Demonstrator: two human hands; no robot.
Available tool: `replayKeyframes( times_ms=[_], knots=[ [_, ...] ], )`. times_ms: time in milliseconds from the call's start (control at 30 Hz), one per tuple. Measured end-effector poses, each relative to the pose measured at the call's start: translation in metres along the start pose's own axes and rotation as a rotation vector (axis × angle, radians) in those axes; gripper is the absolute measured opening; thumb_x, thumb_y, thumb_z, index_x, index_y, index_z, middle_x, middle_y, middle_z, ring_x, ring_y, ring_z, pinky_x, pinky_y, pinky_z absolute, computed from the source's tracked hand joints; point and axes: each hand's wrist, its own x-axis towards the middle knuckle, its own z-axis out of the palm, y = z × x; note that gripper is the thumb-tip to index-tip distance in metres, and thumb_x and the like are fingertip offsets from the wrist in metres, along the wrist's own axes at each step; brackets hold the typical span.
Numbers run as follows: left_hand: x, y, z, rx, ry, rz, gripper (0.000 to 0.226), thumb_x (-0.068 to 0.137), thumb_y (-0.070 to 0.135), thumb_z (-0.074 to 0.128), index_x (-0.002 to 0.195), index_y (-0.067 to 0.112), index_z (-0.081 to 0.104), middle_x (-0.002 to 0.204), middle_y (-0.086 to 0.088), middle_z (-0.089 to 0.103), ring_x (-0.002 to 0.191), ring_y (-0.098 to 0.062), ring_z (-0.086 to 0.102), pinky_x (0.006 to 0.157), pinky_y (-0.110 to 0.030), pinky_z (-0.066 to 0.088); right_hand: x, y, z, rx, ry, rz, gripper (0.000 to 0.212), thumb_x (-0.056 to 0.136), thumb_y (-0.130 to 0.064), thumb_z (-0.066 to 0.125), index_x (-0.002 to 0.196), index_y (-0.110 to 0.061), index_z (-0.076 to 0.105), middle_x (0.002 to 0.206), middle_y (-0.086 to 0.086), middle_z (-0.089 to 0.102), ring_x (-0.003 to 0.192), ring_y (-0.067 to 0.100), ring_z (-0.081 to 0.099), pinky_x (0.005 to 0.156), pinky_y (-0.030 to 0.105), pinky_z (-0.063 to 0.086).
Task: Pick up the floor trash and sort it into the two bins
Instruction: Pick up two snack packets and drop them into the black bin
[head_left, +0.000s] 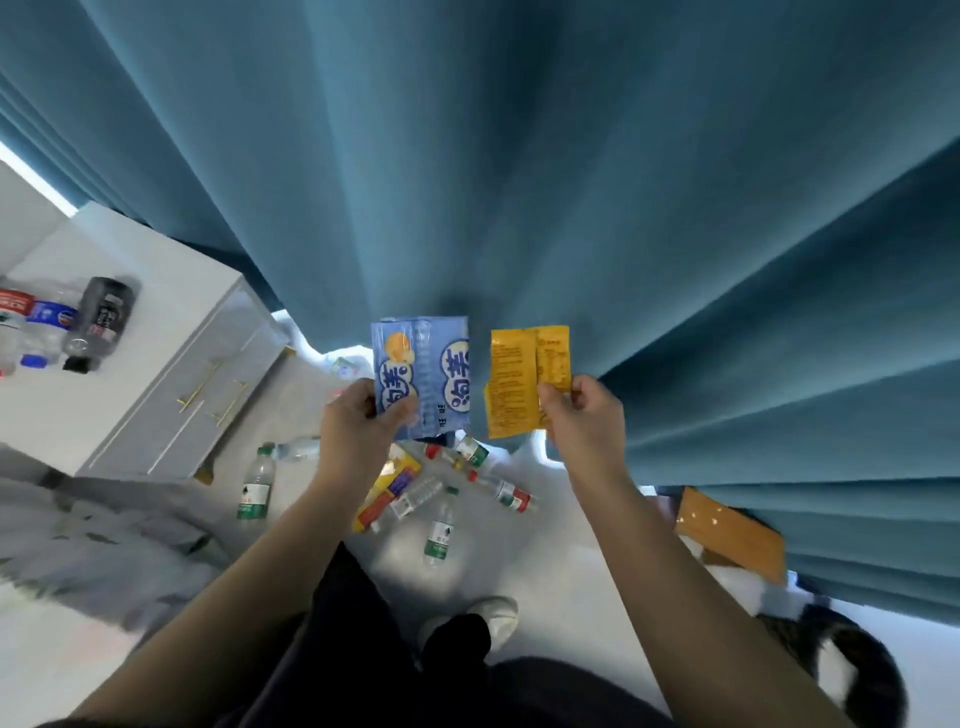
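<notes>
While both arms reach toward frame centre, the left hand (358, 415) pinches a blue wrapper (422, 375) and the right hand (582, 410) pinches a yellow packet (519, 382), raised upright, likely for sorting; bottles (441, 530) litter the floor below.

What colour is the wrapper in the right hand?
Yellow-orange with small dark print; the wrapper, pinched by the right hand, shows in the head view.

we're in a home room here: heavy teal curtains (571, 182) hanging to a pale floor (561, 561), a white drawer cabinet (171, 374) with gold handles, a cat (841, 670) at bottom right.
</notes>
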Motion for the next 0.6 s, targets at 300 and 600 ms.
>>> replayKeyframes(
  times_ms=[300, 600],
  knots=[
    [-0.120, 0.031, 0.140, -0.031, -0.202, 0.120, 0.010, 0.085, 0.010, 0.068, 0.078, 0.015, 0.064, 0.073, -0.002, 0.070, 0.069, -0.018, 0.064, 0.073, -0.034, 0.053, -0.045, 0.066, -0.179, 0.111, 0.179, 0.015, 0.014, 0.088, -0.026, 0.062, 0.080, -0.015, 0.062, 0.076, 0.007, 0.067, 0.066, 0.022, 0.060, 0.068, 0.040, 0.053],
    [-0.185, 0.045, 0.246, 0.025, -0.425, 0.194, 0.011, 0.082, 0.007, 0.070, 0.077, 0.013, 0.063, 0.059, 0.010, 0.067, 0.052, 0.002, 0.058, 0.056, -0.014, 0.049, -0.079, 0.132, -0.288, 0.275, 0.448, 0.125, 0.017, 0.087, -0.018, 0.064, 0.075, -0.007, 0.058, 0.063, 0.005, 0.058, 0.059, 0.024, 0.054, 0.062, 0.044, 0.053]
  ],
)
